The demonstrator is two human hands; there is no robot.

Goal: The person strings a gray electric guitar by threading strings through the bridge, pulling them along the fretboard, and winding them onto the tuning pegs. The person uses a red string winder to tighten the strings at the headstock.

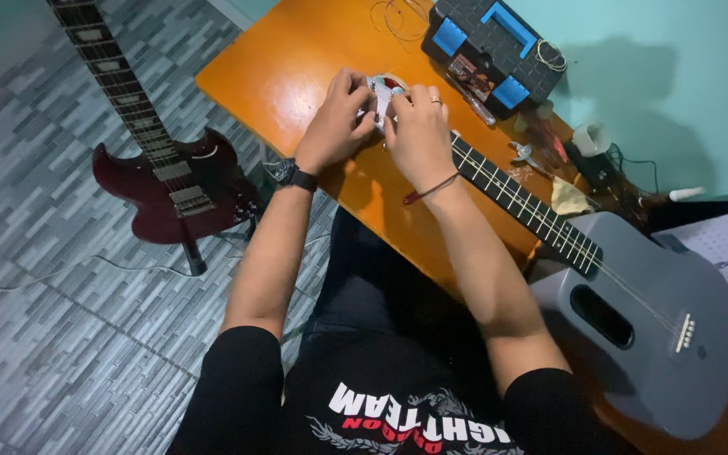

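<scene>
- Grey acoustic guitar [650, 337] lies flat across the orange table [280, 67], body at the person's right, neck [524, 202] running up-left to the headstock [383, 91], which sits between both hands.
- Left hand [334, 122]: fingers curled in, closed on the left side of the headstock; looks like it's steadying or gripping a tuner, but knuckles hide the contact.
- Right hand [419, 131]: fingers bunched and pinched at the headstock's right edge, probably on a peg or string end; can't tell which from this angle.
- Handling, my read: body is hollow and light for its bulk, stiff shell, smooth matte finish so it may slide on the tabletop. Neck is rigid but the neck/headstock joint is the weak spot; don't lever on it.
- Strings are thin, springy, under tension where fitted; ends are sharp. Pinch grip only, fingertips.
- Best holds: palm round the neck just below the headstock for steadying; body waist or lower bout for lifting. Tuners want a thumb-and-finger pinch.
- Nearby: black toolbox with blue latches [492, 46] at the far table edge, loose string coils [398, 17] beside it, small cutters [522, 153] near the neck.
- Red electric guitar [174, 181] stands on the tiled floor, well apart to the left.
</scene>
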